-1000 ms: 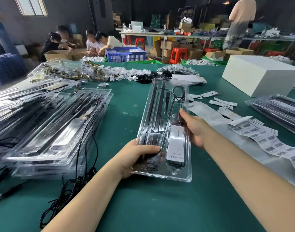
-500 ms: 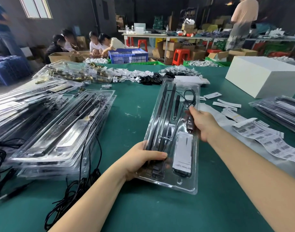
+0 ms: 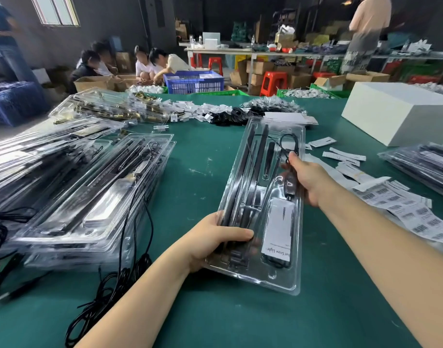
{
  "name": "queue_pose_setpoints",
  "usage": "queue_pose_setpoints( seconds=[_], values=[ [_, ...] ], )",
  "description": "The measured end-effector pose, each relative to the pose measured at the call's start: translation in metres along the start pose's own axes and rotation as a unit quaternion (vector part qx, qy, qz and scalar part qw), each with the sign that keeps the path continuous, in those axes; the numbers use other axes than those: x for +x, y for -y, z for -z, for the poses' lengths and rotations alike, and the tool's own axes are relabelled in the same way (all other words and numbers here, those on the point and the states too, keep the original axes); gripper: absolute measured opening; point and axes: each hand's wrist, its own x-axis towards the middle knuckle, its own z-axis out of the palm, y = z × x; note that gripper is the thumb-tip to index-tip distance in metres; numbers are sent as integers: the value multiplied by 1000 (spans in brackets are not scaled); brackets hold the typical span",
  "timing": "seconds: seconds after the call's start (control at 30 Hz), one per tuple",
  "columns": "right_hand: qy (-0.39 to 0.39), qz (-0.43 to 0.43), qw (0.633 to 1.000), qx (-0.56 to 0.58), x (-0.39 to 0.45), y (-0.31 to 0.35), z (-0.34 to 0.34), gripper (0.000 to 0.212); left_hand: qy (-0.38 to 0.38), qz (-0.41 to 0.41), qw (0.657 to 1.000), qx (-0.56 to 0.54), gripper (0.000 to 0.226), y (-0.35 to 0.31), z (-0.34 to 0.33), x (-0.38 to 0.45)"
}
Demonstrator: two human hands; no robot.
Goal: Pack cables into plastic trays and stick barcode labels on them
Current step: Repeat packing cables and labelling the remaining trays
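Clear tray [image 3: 297, 249], blk cables [image 3: 288, 144], green table [image 3: 202, 156], wht box [image 3: 401, 109].

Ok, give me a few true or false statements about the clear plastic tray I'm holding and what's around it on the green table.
1. Both hands hold the clear plastic tray: left hand near its bottom, right hand at its right edge. True.
2. The tray is empty. False: it holds black bars and a coiled black cable.
3. The strip of white barcode labels lies right of the tray. True.
4. The white rectangular box sits on the stack of filled trays. False: it stands on the green table, far right.
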Motion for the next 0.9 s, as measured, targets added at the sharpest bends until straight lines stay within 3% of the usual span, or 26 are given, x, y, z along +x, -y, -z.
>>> queue_pose_setpoints(
  seconds=[0.1, 0.3, 0.43, 0.53, 0.63, 0.7, 0.8, 0.83, 0.9],
  values=[
    [-9, 0, 1000, 4, 0, 2, 0, 28, 2, -8, 1000, 6, 29, -1, 0, -1],
    [37, -44, 998, 12, -18, -4, -4, 39, -2, -2, 1000, -16, 49, 0, 1, -2],
    [74, -85, 992, -54, -45, -31, -7, 48, -50, -28, 998, 15, 30, 1, -1, 2],
    [83, -112, 990, 10, -64, -46, -14, 40, -72, -31, 997, -23, 10, 1, -1, 4],
    [86, -106, 990, 40, -70, -38, -14, 33, -61, -10, 991, -115, 39, -3, -4, 3],
    [58, -58, 996, -21, -65, -17, -8, 32, -72, -41, 989, -127, 43, -3, -6, 4],
    [20, 71, 984, -163, -58, 34, 10, 41, -122, -92, 986, -72, 26, 1, -15, 2],
    [0, 145, 960, -240, -58, 54, 16, 43, -127, -113, 985, -14, 20, 5, -18, 1],
    [-34, 312, 854, -416, -61, 88, 26, 37, -121, -163, 975, 91, 13, 14, -25, -2]
  ],
)
